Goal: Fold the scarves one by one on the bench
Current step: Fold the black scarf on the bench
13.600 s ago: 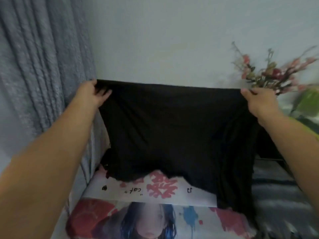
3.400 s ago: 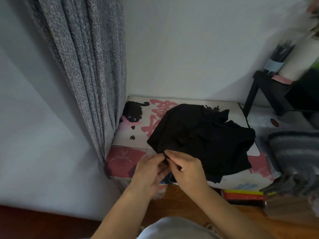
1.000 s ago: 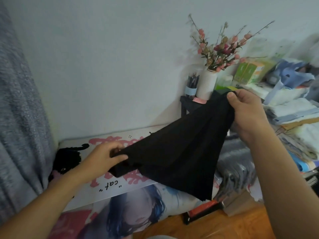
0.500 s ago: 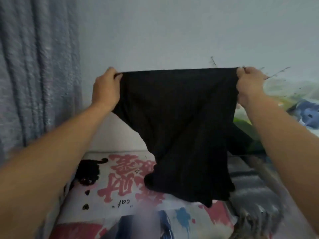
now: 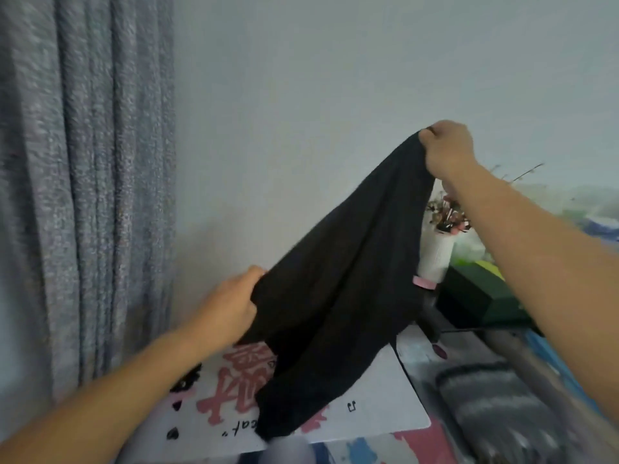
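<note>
A black scarf hangs slanted in the air above the bench, whose top is covered with a printed picture in white, pink and black. My right hand grips one end of it high up at the right. My left hand grips the other end lower down, left of centre. The scarf's loose bottom droops down to the bench top. A grey striped scarf lies at the right of the bench.
A grey curtain hangs along the left side and a plain wall stands behind. At the right are a white vase with pink flowers, a dark green box and a blurred heap of things.
Half a second ago both hands held the scarf's top edge level and stretched wide. Now my left hand has dropped low and my right hand stays high, so the scarf slants.
</note>
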A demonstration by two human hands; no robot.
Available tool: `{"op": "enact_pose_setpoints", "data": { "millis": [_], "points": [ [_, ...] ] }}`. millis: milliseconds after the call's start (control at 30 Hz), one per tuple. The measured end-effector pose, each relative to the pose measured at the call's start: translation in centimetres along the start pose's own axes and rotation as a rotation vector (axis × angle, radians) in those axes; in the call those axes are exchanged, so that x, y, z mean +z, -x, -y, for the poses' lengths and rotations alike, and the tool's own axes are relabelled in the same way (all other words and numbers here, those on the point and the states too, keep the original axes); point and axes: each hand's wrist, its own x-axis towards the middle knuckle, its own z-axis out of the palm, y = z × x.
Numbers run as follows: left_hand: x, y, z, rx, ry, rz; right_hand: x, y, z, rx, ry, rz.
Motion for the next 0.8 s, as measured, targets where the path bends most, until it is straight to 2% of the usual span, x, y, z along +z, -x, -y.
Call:
{"op": "enact_pose_setpoints", "data": {
  "millis": [100,167,233,300,367,400,433,500,567,633,700,800],
  "points": [
    [4.3,6.3,0.4,-0.040,0.111,0.120,2.5,1.4,-0.2,-0.073,0.210,0.117],
    [5.5,8.3,2.3,-0.174,0.153,0.129,4.4,2.1,-1.2,-0.061,0.295,0.195],
    [5.3,8.7,4.4,-0.297,0.055,0.033,6.0,2.9,-2.1,-0.028,0.357,0.270],
    [3.2,8.2,5.1,-0.336,-0.059,-0.170,7.0,3.4,-2.8,-0.003,0.374,0.296],
    [-0.2,7.8,5.0,-0.303,-0.072,-0.382,7.3,3.3,-3.2,0.017,0.303,0.246],
    [-1.8,7.8,4.7,-0.251,-0.061,-0.418,7.1,3.0,-3.1,0.034,0.256,0.211],
    [-2.9,8.0,4.5,-0.187,-0.052,-0.394,6.8,2.7,-3.0,0.047,0.202,0.179],
    [-3.8,9.2,3.5,-0.096,-0.074,-0.220,6.0,2.1,-2.8,0.064,0.022,0.202],
    [-2.8,10.0,1.4,-0.118,-0.070,-0.044,5.0,2.2,-2.5,0.072,-0.233,0.399],
    [-0.2,9.4,-1.4,-0.180,0.046,0.037,4.1,3.3,-2.7,0.021,-0.341,0.677],
    [3.3,7.5,-4.5,-0.233,0.261,-0.028,3.1,5.0,-2.9,-0.081,-0.355,0.861],
    [6.8,3.8,-8.4,-0.236,0.389,-0.203,1.4,7.3,-3.3,-0.221,-0.349,0.991]
  ]
}}
